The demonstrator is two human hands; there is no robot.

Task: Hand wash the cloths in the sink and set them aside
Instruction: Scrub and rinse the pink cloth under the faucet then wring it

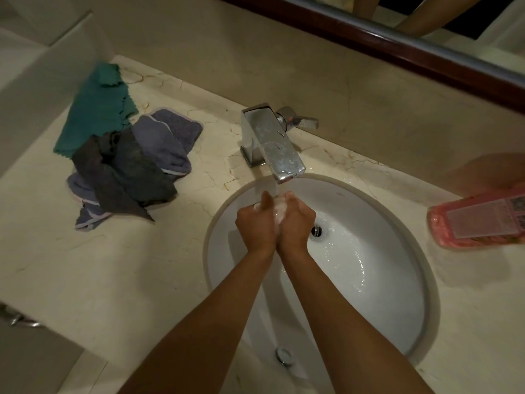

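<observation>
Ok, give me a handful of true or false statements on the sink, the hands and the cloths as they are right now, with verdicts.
1. Water runs from the faucet onto the hands. True.
2. The left hand and right hand are pressed together around white lather. True.
3. The teal cloth lies in the sink basin. False: it lies on the countertop, left of the basin.
4. The dark grey cloth lies over the purple cloths. True.
5. The pink bottle stands upright beside the faucet. False: it lies on its side at the right of the basin.
</observation>
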